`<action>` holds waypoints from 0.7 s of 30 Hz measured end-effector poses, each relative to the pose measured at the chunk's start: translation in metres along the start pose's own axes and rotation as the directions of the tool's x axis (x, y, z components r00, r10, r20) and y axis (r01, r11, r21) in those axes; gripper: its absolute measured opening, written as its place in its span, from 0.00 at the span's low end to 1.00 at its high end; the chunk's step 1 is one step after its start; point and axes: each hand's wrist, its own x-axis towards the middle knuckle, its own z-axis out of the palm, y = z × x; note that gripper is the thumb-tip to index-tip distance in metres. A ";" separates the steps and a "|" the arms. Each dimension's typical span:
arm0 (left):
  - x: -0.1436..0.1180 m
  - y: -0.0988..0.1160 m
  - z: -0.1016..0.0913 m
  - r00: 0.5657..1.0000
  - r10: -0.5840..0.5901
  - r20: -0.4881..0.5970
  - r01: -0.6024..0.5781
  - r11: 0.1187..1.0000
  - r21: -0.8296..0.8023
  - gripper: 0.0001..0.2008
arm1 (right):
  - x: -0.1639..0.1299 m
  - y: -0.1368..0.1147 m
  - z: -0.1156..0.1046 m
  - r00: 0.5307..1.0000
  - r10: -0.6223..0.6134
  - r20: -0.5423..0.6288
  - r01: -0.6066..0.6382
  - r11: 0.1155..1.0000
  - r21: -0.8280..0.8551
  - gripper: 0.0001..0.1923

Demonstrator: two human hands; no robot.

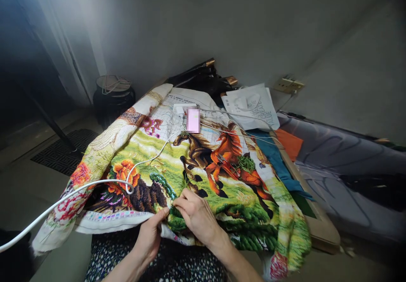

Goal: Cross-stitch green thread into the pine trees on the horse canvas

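Observation:
A large cross-stitch cloth [203, 189] with horses, flowers and green ground lies spread before me, its side edges rolled. My left hand [150, 233] grips its near edge, thumb on top and fingers hidden underneath. Just to the right, my right hand [196, 214] is closed in a pinch against the green stitching, close to the left thumb. What its fingertips hold is too small to make out. Loose green thread [186, 183] lies just beyond that hand. Farther right, a tangle of green thread [245, 163] rests on the brown horse.
A white cable [95, 183] crosses the cloth from the left towards a white power strip [180, 109] and a pixelated pink rectangle [193, 121]. White paper bags [252, 106] lie at the back right below a wall socket [289, 85]. A dark stool [113, 95] stands back left.

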 end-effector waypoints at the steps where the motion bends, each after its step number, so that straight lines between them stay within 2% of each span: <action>1: 0.000 0.000 0.000 1.000 -0.001 -0.001 0.001 1.000 0.003 0.13 | -0.001 0.001 0.001 1.000 0.001 0.001 -0.001 0.999 0.035 0.08; 7: 0.001 0.001 0.001 1.000 0.007 -0.001 -0.007 1.000 -0.009 0.12 | -0.005 0.005 0.008 0.998 0.048 -0.030 -0.041 0.975 0.220 0.09; 21: 0.005 0.000 -0.001 0.999 0.006 -0.036 -0.006 1.000 0.001 0.11 | -0.004 0.009 0.015 0.995 0.079 -0.060 -0.057 0.954 0.296 0.10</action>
